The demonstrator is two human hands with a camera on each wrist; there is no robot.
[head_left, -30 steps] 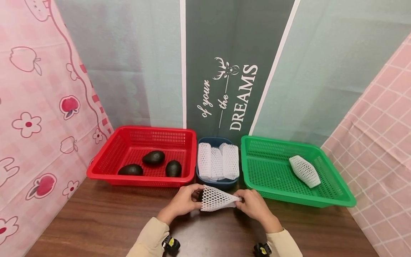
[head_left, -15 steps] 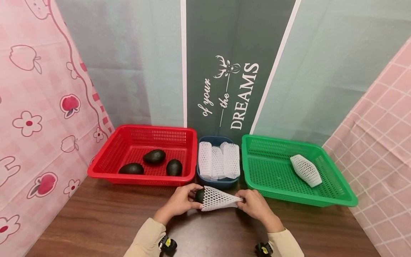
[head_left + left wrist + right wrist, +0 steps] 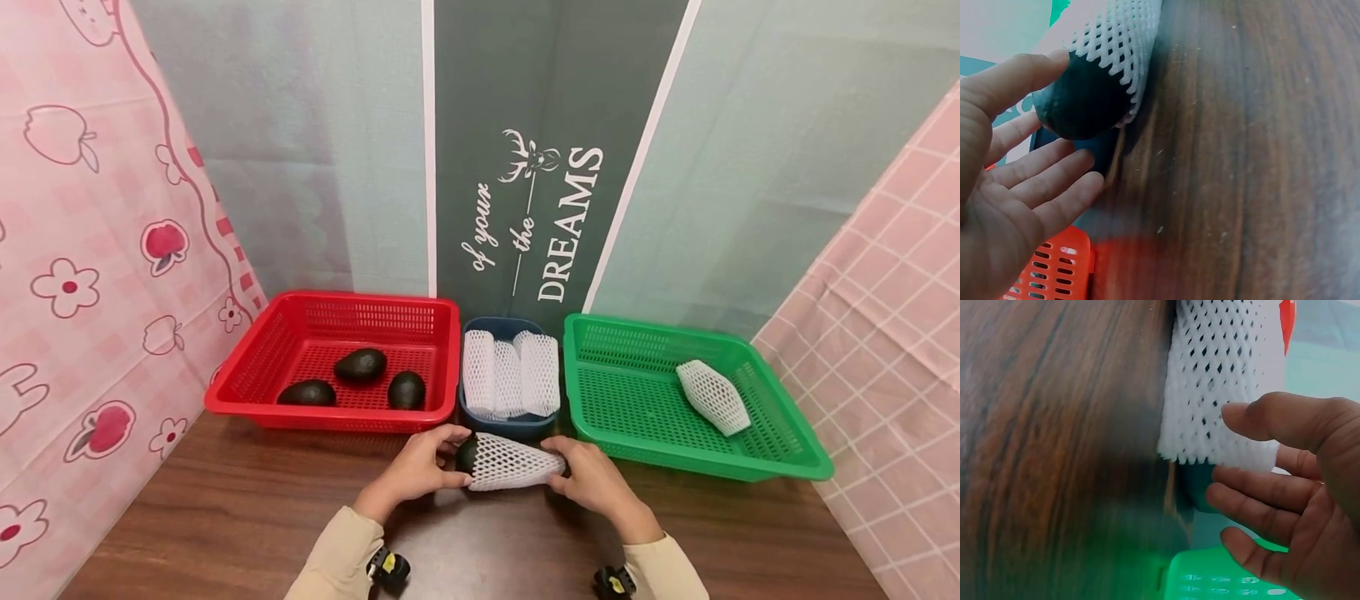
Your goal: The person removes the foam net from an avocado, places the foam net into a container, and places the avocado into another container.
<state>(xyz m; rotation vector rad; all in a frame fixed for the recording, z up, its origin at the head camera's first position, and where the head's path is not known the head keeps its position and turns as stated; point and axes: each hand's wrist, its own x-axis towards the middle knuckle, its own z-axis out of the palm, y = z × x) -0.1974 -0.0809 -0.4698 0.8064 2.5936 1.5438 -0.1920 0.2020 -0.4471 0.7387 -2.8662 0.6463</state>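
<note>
A dark avocado [image 3: 466, 457] lies partly inside a white foam net sleeve [image 3: 513, 464] just in front of the blue bin. My left hand [image 3: 414, 468] holds the avocado's bare rounded end between thumb and index finger; its other fingers are spread in the left wrist view. At the sleeve's opposite end, my right hand [image 3: 596, 479] pinches the net with the thumb on top and fingers behind. The right wrist view shows the sleeve's scalloped edge [image 3: 1194, 456] around that end, with a dark bit of avocado [image 3: 1197, 487] below it.
Several avocados [image 3: 360, 365] lie in the red basket [image 3: 330, 422] on the left. A blue bin [image 3: 517, 429] holds several foam net sleeves [image 3: 538, 375]. One net-wrapped item [image 3: 712, 397] sits in the green basket [image 3: 622, 400] on the right. Curtains stand behind the brown table [image 3: 480, 550].
The bunched right end of the sleeve has opened out around the avocado, and my right thumb and fingers have spread apart. More of the avocado's left end shows than a second ago.
</note>
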